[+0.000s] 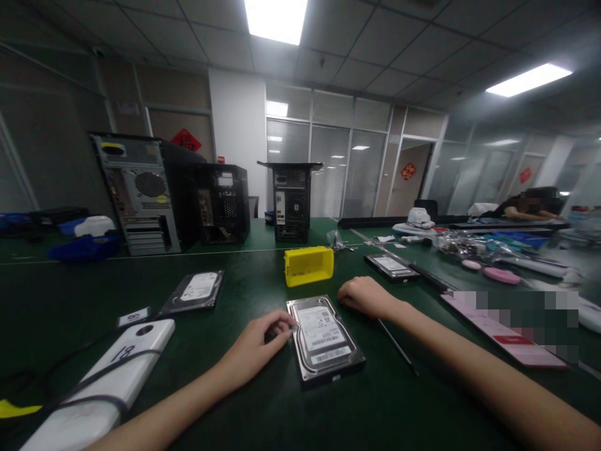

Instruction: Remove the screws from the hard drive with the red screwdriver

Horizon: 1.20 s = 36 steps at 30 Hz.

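Silver-and-black hard drive (325,341) flat on green table (225,407), label (319,326) up, between 2 hands; long axis runs away from wearer, far end angled left. Left hand (265,338): fingers curled, tips at drive's left edge; cannot tell if pinching anything. Right hand (366,295): fingers bent down beyond drive's far right corner, tips partly hidden, grip cannot be told. Slim metal shaft (399,348), upper end hidden under right arm (469,351). Fine print blurred.

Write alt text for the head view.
A person's left hand and right hand flank a label-up hard drive on a green table; a thin rod extends from under the right. Beyond are a yellow bin, a second drive to the left, a third drive to the right, and computer cases.
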Tool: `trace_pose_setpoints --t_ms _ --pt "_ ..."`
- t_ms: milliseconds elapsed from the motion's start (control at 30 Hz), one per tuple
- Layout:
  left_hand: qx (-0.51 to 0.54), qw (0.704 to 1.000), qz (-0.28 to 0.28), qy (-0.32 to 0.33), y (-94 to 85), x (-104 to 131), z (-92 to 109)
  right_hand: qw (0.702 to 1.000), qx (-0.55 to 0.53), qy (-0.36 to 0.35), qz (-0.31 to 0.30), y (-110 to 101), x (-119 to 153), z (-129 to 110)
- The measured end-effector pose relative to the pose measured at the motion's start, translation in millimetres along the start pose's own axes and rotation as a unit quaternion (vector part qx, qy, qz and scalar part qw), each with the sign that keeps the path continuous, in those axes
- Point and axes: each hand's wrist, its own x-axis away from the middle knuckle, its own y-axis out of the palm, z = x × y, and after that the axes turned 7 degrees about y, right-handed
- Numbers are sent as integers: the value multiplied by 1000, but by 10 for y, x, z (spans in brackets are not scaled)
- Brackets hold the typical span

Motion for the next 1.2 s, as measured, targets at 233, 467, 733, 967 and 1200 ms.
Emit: trace_pose_setpoints --t_ms 233,467,733,967,1200 --pt "-1 1000 -9 -8 5 3 -1 969 -234 61 49 154 -118 -68" --pt "4 1000 -7 -5 1 6 0 936 -345 63 33 188 -142 -130" --pt "-2 1000 -5 3 5 5 -14 927 -367 66 43 228 -152 -146" --pt "-5 1000 -4 -1 5 -2 -1 927 -372 37 1 162 -133 -95" --pt "-6 1000 -7 2 8 6 -10 927 -373 29 -17 162 -149 -30"
